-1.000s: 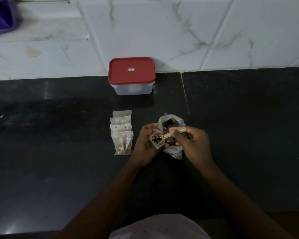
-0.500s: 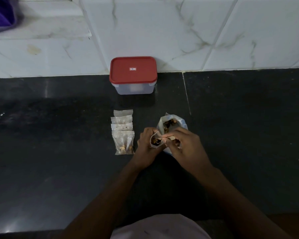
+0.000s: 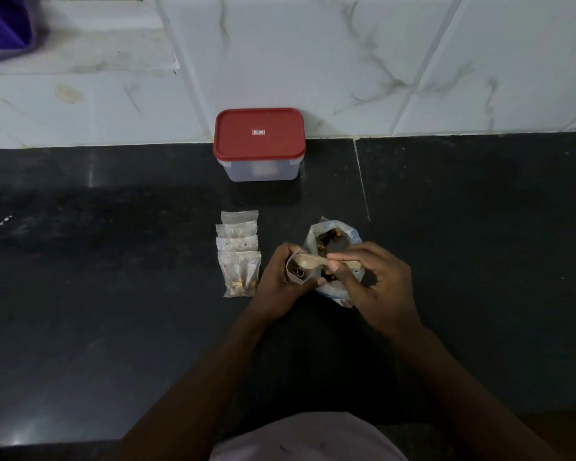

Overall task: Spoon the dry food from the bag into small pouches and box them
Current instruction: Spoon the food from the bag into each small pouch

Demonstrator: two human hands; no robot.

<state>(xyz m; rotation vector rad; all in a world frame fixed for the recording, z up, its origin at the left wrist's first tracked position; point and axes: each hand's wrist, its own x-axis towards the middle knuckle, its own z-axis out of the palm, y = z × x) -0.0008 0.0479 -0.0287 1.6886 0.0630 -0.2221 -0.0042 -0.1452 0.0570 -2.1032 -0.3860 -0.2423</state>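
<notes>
My left hand (image 3: 278, 281) holds a small clear pouch (image 3: 298, 272) open at its mouth. My right hand (image 3: 373, 281) grips a pale wooden spoon (image 3: 316, 261) whose bowl is turned over the pouch mouth. Behind both hands stands the open plastic bag (image 3: 333, 237) of mixed dry food. Several filled pouches (image 3: 239, 257) lie overlapping in a column just left of my left hand. A clear box with a shut red lid (image 3: 259, 134) stands against the wall at the back.
The black stone counter (image 3: 113, 294) runs from the white marble wall tiles (image 3: 379, 61) to the front edge near my body. A purple object (image 3: 0, 24) sits on the ledge at the far left top.
The spoon went from holding food above the pouch to being turned over with its bowl at the pouch mouth. My right hand rolled toward the left.
</notes>
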